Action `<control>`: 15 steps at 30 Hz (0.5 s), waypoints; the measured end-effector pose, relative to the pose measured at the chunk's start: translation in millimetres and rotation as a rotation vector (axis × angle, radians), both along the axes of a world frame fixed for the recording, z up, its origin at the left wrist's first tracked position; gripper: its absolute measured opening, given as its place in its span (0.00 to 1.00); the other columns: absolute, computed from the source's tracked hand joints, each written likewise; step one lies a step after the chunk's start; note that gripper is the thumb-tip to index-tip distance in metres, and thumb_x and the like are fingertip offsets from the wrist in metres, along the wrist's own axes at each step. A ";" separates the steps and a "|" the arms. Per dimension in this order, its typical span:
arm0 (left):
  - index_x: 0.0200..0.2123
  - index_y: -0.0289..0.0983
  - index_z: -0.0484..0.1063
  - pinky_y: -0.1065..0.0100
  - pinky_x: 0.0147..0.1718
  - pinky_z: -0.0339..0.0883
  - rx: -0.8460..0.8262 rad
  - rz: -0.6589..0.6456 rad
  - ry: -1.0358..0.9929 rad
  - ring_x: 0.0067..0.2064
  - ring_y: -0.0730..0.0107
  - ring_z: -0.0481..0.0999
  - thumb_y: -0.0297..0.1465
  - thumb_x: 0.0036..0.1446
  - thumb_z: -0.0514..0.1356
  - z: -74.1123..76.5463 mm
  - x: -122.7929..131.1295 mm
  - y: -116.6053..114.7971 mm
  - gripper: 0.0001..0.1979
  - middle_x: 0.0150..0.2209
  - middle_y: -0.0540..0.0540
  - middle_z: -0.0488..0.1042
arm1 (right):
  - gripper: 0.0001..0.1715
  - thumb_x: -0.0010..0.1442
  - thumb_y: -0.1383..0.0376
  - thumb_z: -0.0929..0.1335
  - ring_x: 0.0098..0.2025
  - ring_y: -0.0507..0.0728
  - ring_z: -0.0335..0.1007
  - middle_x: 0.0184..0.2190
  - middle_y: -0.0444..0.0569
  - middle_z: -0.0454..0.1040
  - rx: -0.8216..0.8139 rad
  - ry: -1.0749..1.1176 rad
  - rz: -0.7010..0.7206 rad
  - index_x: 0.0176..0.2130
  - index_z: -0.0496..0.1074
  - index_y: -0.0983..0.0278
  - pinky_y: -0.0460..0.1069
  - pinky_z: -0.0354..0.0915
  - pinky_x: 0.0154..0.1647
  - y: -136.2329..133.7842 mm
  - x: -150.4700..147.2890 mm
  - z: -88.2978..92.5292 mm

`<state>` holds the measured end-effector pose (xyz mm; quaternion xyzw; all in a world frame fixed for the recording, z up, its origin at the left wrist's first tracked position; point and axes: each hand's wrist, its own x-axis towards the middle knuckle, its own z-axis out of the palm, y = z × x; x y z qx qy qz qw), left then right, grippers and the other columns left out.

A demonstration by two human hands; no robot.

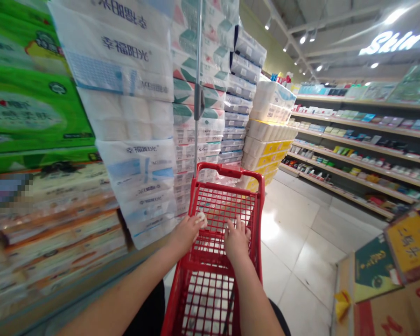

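Observation:
A red shopping cart [259,224] with a grid basket stands right in front of me, its raised frame toward the stacked packs. Over the cart's left side, my left hand [191,229] has its fingers closed on a small crumpled white item [202,220], perhaps tissue. My right hand [237,238] hovers at or on the red grid, right of the middle, with its fingers apart and nothing seen in them. Whether its fingertips touch the grid cannot be told. Below both hands, the lower basket shows white floor through its mesh.
Tall stacks of white paper packs [136,112] rise at the left, beside green packs [28,107]. A thin grey pole [198,102] stands behind the cart. Shelves of small goods [357,126] line the right, and cartons [374,266] sit at the lower right.

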<state>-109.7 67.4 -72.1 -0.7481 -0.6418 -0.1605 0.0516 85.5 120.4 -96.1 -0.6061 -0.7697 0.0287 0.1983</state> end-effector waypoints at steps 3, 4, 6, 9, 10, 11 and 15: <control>0.56 0.40 0.68 0.56 0.51 0.66 0.115 0.083 -0.050 0.51 0.60 0.68 0.20 0.54 0.55 8.6 -8.3 6.2 0.26 0.55 0.42 0.69 | 0.22 0.65 0.64 0.60 0.65 0.65 0.51 0.65 0.54 0.56 -0.007 0.000 -0.007 0.56 0.68 0.54 0.64 0.45 0.61 0.8 -1.4 -1.3; 0.57 0.39 0.66 0.56 0.52 0.65 0.146 0.120 -0.063 0.51 0.59 0.68 0.20 0.53 0.55 11.1 -11.8 9.9 0.27 0.55 0.41 0.68 | 0.22 0.65 0.64 0.59 0.65 0.66 0.50 0.65 0.54 0.55 -0.014 -0.003 -0.012 0.56 0.68 0.54 0.65 0.45 0.61 1.0 -1.9 -1.5; 0.58 0.38 0.65 0.55 0.52 0.65 0.167 0.192 -0.072 0.51 0.57 0.68 0.21 0.52 0.56 12.5 -17.2 17.3 0.28 0.56 0.38 0.66 | 0.23 0.65 0.64 0.59 0.66 0.66 0.49 0.66 0.54 0.55 -0.030 -0.011 -0.019 0.57 0.67 0.55 0.66 0.44 0.61 0.9 -3.0 -1.7; 0.57 0.37 0.66 0.54 0.52 0.65 0.151 0.240 -0.052 0.50 0.54 0.69 0.27 0.56 0.56 4.4 -19.0 23.9 0.23 0.58 0.35 0.64 | 0.24 0.64 0.65 0.59 0.67 0.67 0.47 0.67 0.53 0.53 -0.043 -0.022 -0.022 0.58 0.66 0.54 0.67 0.43 0.62 0.1 -4.1 -2.5; 0.57 0.37 0.66 0.54 0.51 0.65 0.149 0.243 -0.037 0.49 0.54 0.69 0.28 0.58 0.55 0.6 -18.2 24.4 0.22 0.59 0.35 0.64 | 0.25 0.64 0.65 0.59 0.67 0.67 0.47 0.67 0.53 0.52 -0.045 -0.027 -0.020 0.59 0.66 0.53 0.67 0.42 0.62 -0.1 -4.3 -3.0; 0.57 0.37 0.66 0.54 0.51 0.65 0.149 0.244 -0.019 0.49 0.55 0.70 0.29 0.60 0.53 -3.0 -17.0 24.1 0.21 0.59 0.35 0.64 | 0.25 0.64 0.65 0.60 0.67 0.67 0.46 0.67 0.53 0.52 -0.048 -0.032 -0.019 0.59 0.65 0.53 0.68 0.42 0.62 -0.3 -4.5 -3.6; 0.57 0.36 0.66 0.55 0.49 0.65 0.146 0.252 0.041 0.48 0.56 0.70 0.28 0.62 0.49 -9.2 -12.6 19.5 0.21 0.60 0.35 0.63 | 0.27 0.64 0.63 0.59 0.68 0.68 0.44 0.68 0.52 0.50 -0.067 -0.049 -0.011 0.61 0.63 0.52 0.68 0.41 0.62 0.5 -4.4 -6.9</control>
